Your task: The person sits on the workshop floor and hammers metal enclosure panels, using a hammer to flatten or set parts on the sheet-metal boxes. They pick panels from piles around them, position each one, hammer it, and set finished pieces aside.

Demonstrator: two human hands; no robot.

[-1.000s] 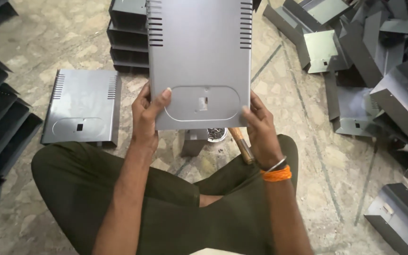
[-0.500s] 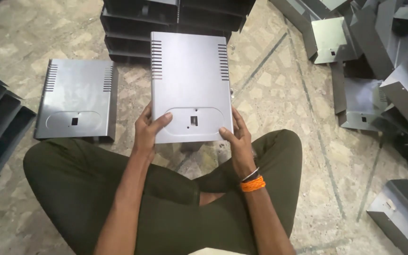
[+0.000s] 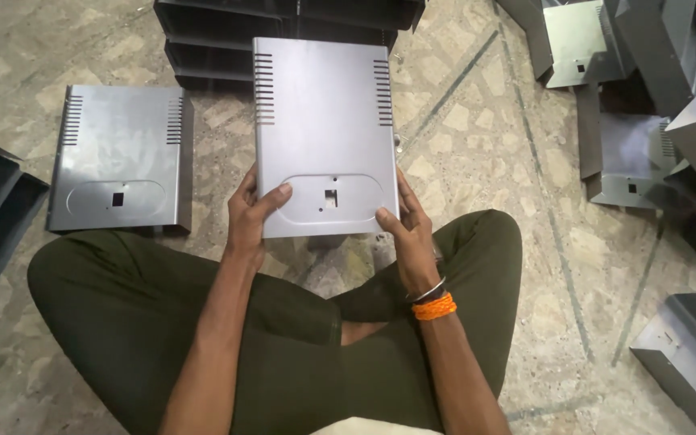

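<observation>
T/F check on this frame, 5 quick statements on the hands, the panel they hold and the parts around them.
1. Both hands grip the same grey metal cover, the left hand and the right hand at its near corners. True.
2. The held cover has no openings. False: it has slot vents along both side edges and a small square hole in an oval embossed area.
3. A second, similar cover lies on the floor to the person's left. True.
4. An orange band sits on the left wrist. False: it is on the right wrist.
5. The person stands at a workbench. False: they sit cross-legged on a stone floor.
</observation>
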